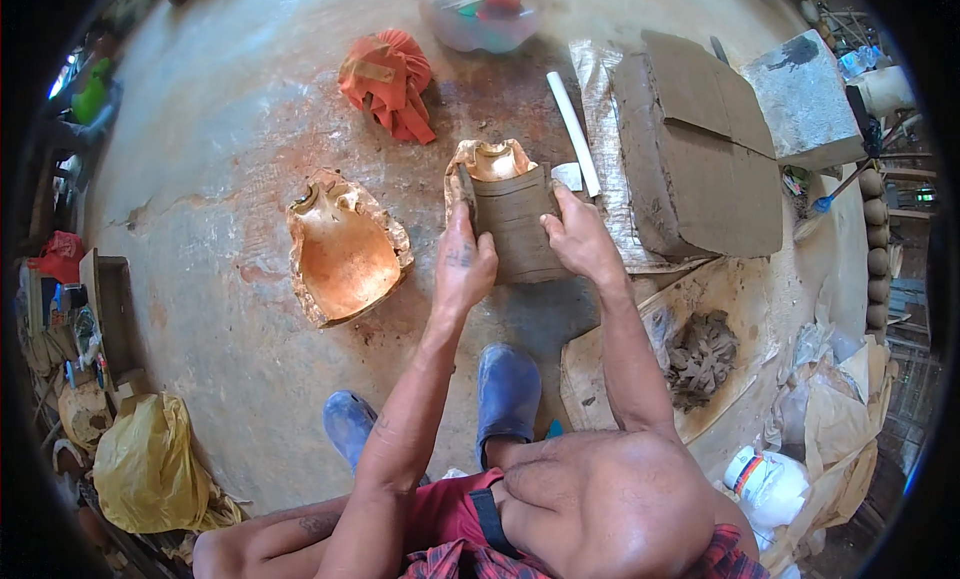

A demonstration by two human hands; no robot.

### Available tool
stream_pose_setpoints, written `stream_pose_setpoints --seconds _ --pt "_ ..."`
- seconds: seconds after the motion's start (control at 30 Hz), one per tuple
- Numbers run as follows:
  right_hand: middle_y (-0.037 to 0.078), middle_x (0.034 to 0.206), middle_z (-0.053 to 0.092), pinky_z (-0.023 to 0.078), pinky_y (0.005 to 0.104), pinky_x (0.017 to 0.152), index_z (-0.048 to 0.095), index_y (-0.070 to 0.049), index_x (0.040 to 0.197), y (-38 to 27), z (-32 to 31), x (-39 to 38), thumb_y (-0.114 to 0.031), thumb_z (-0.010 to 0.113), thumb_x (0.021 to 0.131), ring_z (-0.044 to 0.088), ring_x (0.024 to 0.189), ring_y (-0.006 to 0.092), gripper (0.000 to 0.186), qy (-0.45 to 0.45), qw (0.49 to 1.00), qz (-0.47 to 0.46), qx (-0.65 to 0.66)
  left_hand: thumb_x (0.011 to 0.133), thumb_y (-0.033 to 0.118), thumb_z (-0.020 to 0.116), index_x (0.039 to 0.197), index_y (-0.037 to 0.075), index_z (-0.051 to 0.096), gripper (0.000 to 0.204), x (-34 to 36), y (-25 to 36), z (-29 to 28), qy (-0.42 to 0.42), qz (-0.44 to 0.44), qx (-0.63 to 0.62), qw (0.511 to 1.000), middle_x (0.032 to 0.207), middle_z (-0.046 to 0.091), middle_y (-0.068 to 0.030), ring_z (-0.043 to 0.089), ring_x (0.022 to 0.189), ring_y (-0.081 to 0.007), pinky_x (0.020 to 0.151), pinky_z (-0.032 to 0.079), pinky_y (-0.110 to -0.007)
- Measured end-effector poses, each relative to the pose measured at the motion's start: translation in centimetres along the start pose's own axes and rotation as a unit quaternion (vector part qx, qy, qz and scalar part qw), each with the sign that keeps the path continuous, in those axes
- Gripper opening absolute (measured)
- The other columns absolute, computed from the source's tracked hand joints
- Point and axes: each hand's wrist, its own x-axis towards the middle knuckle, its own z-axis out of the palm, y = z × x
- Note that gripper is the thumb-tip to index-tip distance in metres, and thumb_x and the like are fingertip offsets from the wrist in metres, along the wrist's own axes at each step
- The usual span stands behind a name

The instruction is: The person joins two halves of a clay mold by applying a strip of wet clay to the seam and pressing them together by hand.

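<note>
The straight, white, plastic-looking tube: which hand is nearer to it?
Right. The right hand is just below the tube in the picture, at the rectangular grey-brown clay slab's right edge; the left hand is farther, at its left edge.

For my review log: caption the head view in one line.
Left hand and right hand hold a clay slab over a hollow mold; a second mold lies to its left.

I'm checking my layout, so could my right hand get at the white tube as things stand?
Probably yes: the white tube lies just beyond the right hand with nothing on top, though that hand's grip is on the clay.
</note>
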Motion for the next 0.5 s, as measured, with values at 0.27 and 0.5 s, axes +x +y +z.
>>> stream_pose_setpoints --seconds 0.27,0.5 --pt "0.036 0.111 0.07 0.054 0.0609 0.093 0.04 0.001 0.155 -0.6 2.2 0.2 -0.016 0.064 0.096 0.068 0.104 0.0527 0.066 -0.01 0.996 0.022 -0.081 0.087 0.002 0.062 0.159 -0.006 0.032 0.079 1.0 -0.3 0.7 0.019 0.082 0.11 0.99 0.121 0.066 -0.0363 0.064 0.115 -0.0521 0.098 0.051 -0.054" --pt "0.031 0.117 0.071 0.056 0.0568 0.092 0.052 0.002 0.148 -1.9 1.3 -1.1 -0.019 0.072 0.092 0.071 0.102 0.0486 0.062 0.06 0.992 -0.027 -0.106 0.093 0.021 0.075 0.162 -0.001 0.032 0.085 1.5 -0.5 -0.7 0.039 0.061 0.072 0.995 0.1 0.073 -0.0304 0.071 0.095 -0.0499 0.086 0.055 -0.052"
